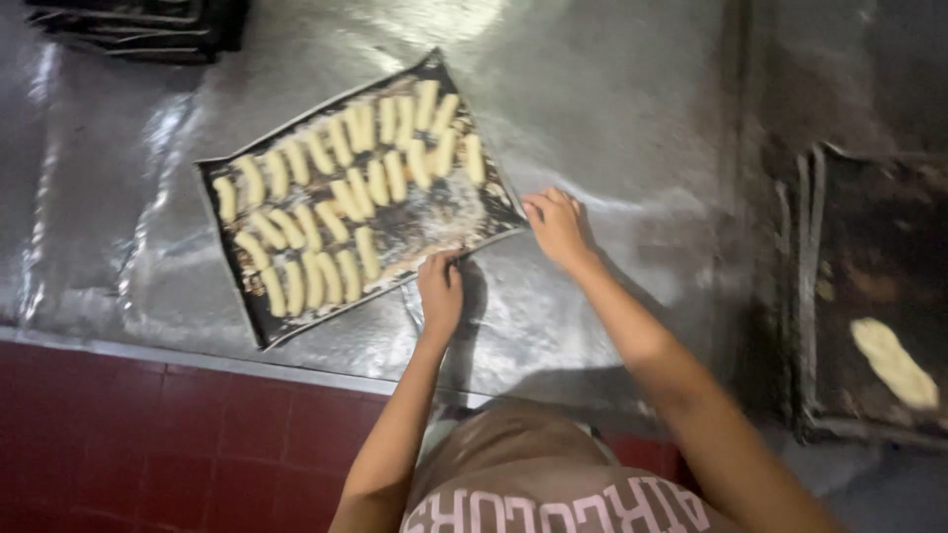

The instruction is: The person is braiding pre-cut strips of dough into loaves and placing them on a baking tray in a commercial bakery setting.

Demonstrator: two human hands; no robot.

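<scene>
Hands: left hand [440,289] and right hand [558,227] grip dark floured baking tray [484,219] | pale dough sticks [336,197] in rows | shiny steel tabletop [612,89], near front edge

A bakery or commercial kitchen, seen from above. A wide stainless steel worktable [612,89] is filling most of the view, its dull surface catching the light. A dark, flour-dusted baking tray [247,296] is lying on it, carrying rows of pale finger-shaped dough pieces [341,192]. More dark trays [128,25] are stacking up at the far corner. Another worn tray [869,257] is sitting at the right, holding one dough piece [894,363]. Red floor tiles [148,444] are showing below the table edge.
</scene>
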